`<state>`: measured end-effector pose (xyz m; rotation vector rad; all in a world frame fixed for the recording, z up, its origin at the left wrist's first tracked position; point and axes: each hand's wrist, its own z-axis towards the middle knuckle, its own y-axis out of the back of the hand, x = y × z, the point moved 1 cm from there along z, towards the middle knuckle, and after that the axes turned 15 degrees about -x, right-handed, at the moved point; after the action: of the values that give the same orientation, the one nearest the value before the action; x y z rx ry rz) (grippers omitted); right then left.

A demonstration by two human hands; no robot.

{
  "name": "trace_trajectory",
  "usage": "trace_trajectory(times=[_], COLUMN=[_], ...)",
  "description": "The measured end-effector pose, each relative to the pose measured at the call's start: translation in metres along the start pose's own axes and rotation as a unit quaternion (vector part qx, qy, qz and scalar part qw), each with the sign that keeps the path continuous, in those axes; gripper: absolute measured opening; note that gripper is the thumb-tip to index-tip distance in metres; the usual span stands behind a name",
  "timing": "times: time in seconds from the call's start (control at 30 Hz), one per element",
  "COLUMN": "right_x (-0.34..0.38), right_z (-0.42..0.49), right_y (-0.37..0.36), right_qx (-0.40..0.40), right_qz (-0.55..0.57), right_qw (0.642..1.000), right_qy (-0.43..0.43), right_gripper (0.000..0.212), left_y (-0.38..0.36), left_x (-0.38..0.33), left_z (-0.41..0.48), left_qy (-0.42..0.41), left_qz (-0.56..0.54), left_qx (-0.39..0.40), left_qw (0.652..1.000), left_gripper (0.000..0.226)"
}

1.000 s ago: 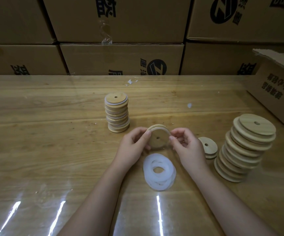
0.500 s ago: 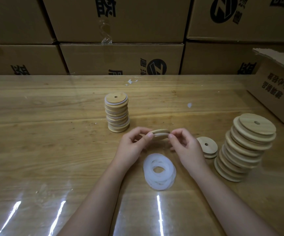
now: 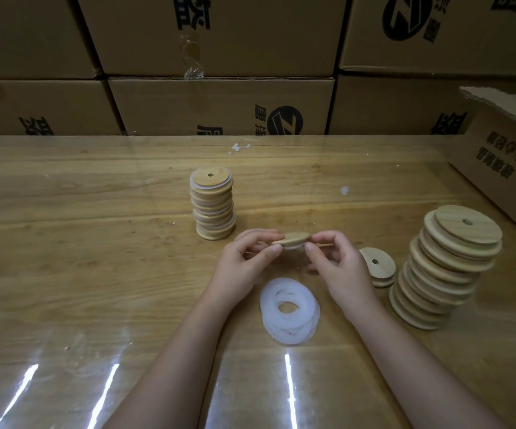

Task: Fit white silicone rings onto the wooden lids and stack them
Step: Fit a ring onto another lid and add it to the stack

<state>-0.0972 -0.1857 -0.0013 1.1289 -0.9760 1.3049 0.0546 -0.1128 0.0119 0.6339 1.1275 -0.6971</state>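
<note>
My left hand [image 3: 244, 261] and my right hand [image 3: 340, 264] pinch one wooden lid [image 3: 292, 239] between their fingertips, held nearly flat above the table; a white ring edge shows under it. A pile of white silicone rings [image 3: 289, 311] lies just below my hands. A stack of ringed lids [image 3: 212, 205] stands behind my left hand. To the right leans a tall stack of bare wooden lids [image 3: 445, 267], with two small lids [image 3: 377, 267] beside it, close to my right hand.
The work happens on a glossy wooden table [image 3: 95, 243]. Cardboard boxes [image 3: 219, 103] form a wall along its far edge. An open carton [image 3: 504, 162] sits on the table at the far right.
The lid stood upright with its face toward me a second ago; both hands have turned it flat. The stacks and the ring pile have not moved.
</note>
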Motion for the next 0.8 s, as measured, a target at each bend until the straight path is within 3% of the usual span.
trace_trajectory(times=[0.33, 0.8], right_x=[0.0016, 0.0041], right_z=[-0.0007, -0.0017], right_y=[-0.0001, 0.0010], right_qx=[0.027, 0.047], right_qz=[0.005, -0.007], right_qw=[1.000, 0.999], right_qy=[0.004, 0.015], right_gripper=[0.022, 0.017], left_y=[-0.0006, -0.0024], left_x=[0.0001, 0.0015], left_z=[-0.0010, -0.0031], left_qy=[0.002, -0.046], left_qz=[0.014, 0.048], left_qx=[0.010, 0.014], left_qw=[1.000, 0.998], left_gripper=[0.018, 0.017])
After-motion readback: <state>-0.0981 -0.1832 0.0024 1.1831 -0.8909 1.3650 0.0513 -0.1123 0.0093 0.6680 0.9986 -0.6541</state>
